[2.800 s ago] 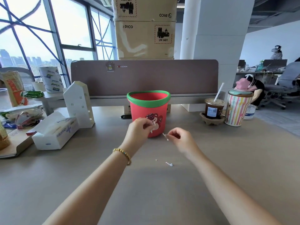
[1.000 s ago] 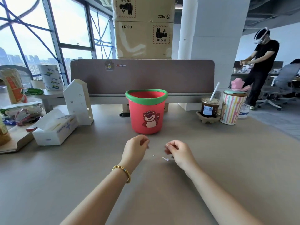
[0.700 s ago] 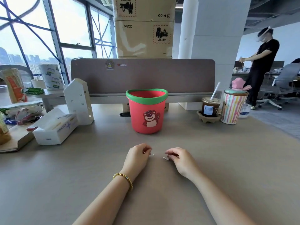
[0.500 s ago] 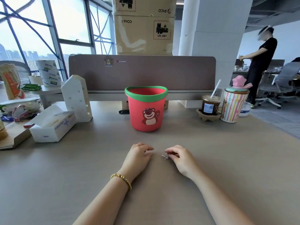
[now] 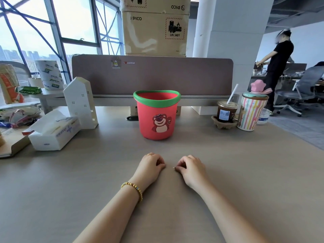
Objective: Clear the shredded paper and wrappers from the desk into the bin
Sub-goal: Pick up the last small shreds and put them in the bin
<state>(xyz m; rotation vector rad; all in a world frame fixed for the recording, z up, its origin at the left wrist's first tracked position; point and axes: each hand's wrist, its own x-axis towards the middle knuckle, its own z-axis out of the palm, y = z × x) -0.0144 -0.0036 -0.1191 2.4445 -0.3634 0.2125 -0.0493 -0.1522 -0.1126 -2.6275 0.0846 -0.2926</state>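
Observation:
A red bin [image 5: 156,120] with a green rim and a bear picture stands upright in the middle of the desk, in front of the divider. Both my hands rest on the desk a short way in front of it, knuckles up and fingers curled. My left hand [image 5: 151,166] wears a bead bracelet and a ring; its fingertips press together on the desk, and anything under them is hidden. My right hand [image 5: 191,168] pinches a tiny white paper scrap [image 5: 173,167] that peeks out at its fingertips. The two hands are a few centimetres apart.
A tissue box [image 5: 54,131] and a white house-shaped holder [image 5: 81,102] sit at the left, with wrappers and packets [image 5: 19,115] beyond. An iced coffee cup [image 5: 226,112] and a striped tumbler [image 5: 251,112] stand at the right. A person stands by chairs far right.
Both hands came down from in front of the bin to the desk. The left fingers covered a tiny speck, and the right fingers closed on the small white scrap, now mostly hidden.

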